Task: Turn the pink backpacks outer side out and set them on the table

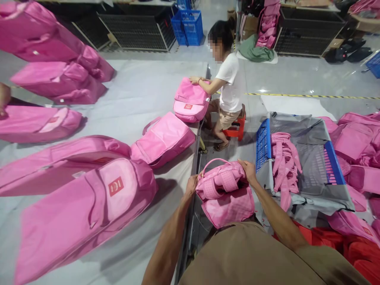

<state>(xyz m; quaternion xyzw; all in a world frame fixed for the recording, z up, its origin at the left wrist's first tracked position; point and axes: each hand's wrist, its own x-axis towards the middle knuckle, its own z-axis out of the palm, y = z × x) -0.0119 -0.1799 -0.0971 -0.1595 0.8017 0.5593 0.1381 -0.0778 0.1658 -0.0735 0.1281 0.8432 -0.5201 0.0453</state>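
Note:
A pink backpack [227, 204] hangs in front of my body, its perforated shoulder straps facing up and a thin carry loop at its top. My left hand [192, 185] grips its left edge beside the table's rim. At the upper right corner, my right hand [247, 170] is closed on the fabric. Some fingers of both hands are hidden by the bag. Just beyond, on the table, lies another pink backpack [163, 138].
Several pink bags lie on the pale table [142, 87], including a large one [74, 213]. Across from me, a seated person [230, 79] handles a pink backpack [191, 99]. A blue crate [263, 144] with pink straps [285, 162] stands right. Another person's hand [3, 99] shows far left.

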